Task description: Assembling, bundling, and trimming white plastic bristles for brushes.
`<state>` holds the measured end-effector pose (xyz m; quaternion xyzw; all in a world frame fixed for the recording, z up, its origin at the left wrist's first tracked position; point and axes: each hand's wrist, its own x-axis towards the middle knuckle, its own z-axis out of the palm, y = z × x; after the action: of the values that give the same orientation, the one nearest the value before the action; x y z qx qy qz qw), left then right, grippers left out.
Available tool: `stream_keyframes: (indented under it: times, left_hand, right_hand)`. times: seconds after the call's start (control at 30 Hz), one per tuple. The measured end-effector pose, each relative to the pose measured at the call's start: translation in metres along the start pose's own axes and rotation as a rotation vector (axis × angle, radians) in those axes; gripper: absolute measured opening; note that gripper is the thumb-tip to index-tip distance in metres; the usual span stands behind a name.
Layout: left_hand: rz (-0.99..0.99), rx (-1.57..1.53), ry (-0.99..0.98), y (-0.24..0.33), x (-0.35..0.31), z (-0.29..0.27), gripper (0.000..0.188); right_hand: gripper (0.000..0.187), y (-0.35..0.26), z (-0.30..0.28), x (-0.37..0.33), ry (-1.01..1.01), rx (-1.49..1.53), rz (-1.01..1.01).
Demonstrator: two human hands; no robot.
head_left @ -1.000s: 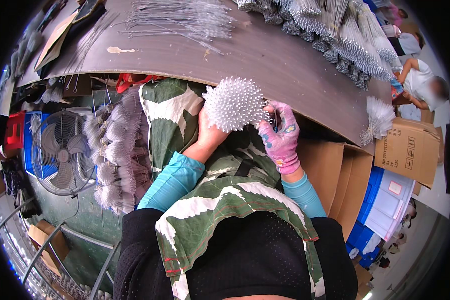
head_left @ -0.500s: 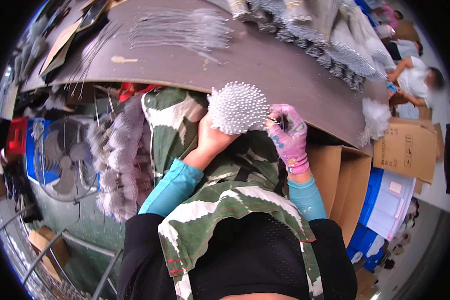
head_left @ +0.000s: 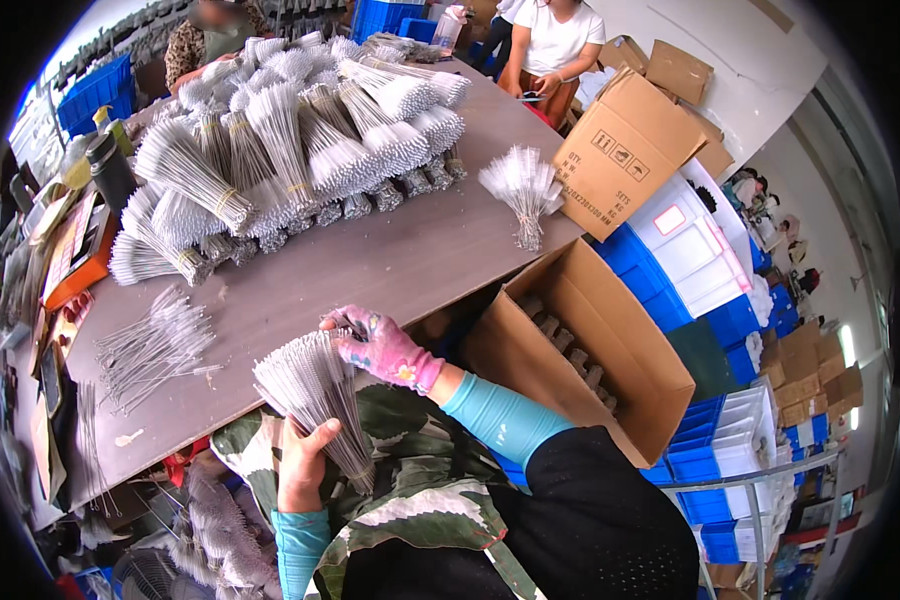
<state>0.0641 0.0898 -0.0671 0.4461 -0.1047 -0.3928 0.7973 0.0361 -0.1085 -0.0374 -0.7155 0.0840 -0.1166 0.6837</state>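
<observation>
A bundle of thin wire brushes [head_left: 315,390] with pale bristle ends stands tilted over my lap, fanned out at the top and narrow at the bottom. My left hand [head_left: 305,460], bare at the fingers, is wrapped round its lower left side. At the bundle's upper right edge is my right hand [head_left: 388,350], in a pink floral glove with the fingertips uncovered. Its fingers are pinched together against the brush ends; what lies between them is too small to make out. Loose wire brushes [head_left: 160,345] are spread on the table to the left.
Tied brush bundles [head_left: 300,150] are heaped across the far side of the brown table [head_left: 410,265]. One bundle [head_left: 525,195] stands by a carton [head_left: 625,150]. An open cardboard box [head_left: 530,375] sits right of my arm. Two people are beyond the table, one in a white shirt [head_left: 570,40].
My view has swung right and up, showing more of the table and boxes. The bundle has tipped from end-on to side-on, still in my left hand. My right hand has come onto its top edge.
</observation>
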Motion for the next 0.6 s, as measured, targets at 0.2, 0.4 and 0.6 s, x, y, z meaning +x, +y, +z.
stream_keyframes:
  times: [0.2, 0.4, 0.6]
  left_hand:
    - [-0.104, 0.029, -0.061, 0.000, 0.010, -0.005, 0.064]
    - [-0.121, -0.015, -0.085, -0.018, 0.004, -0.002, 0.068]
    - [-0.080, -0.028, 0.061, -0.019, 0.004, -0.002, 0.053]
  right_hand:
    - [0.032, -0.016, -0.015, -0.012, -0.128, 0.357, 0.148]
    - [0.010, -0.004, -0.015, -0.010, -0.029, 0.166, 0.012]
    - [0.014, -0.012, -0.009, -0.017, 0.008, 0.379, 0.067]
